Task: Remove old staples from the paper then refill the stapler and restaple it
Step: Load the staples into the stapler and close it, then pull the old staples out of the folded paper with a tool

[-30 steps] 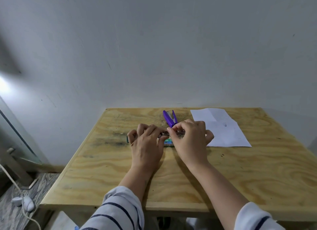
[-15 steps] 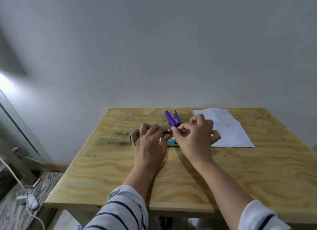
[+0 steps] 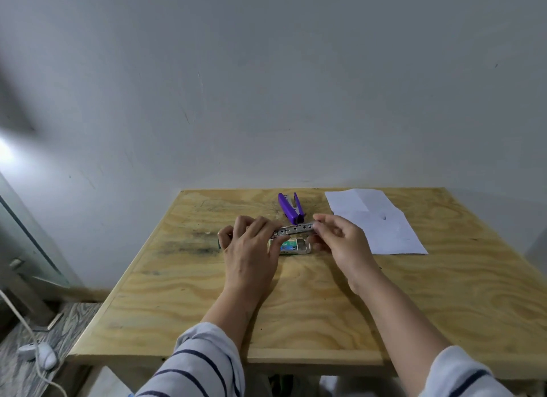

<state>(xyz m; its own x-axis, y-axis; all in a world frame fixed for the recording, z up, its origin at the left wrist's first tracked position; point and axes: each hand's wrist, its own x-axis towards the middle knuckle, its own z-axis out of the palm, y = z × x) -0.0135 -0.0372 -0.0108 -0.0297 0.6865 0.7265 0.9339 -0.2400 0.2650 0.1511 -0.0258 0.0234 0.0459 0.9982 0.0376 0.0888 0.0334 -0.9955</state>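
Head camera: left hand (image 3: 251, 245) and right hand (image 3: 340, 239) pinch a staple strip (image 3: 296, 228) over its box (image 3: 291, 246); loading the open stapler (image 3: 291, 208) likely follows.

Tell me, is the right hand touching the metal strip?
Touching: the head view shows the right hand's fingertips pinching the metal strip's right end.
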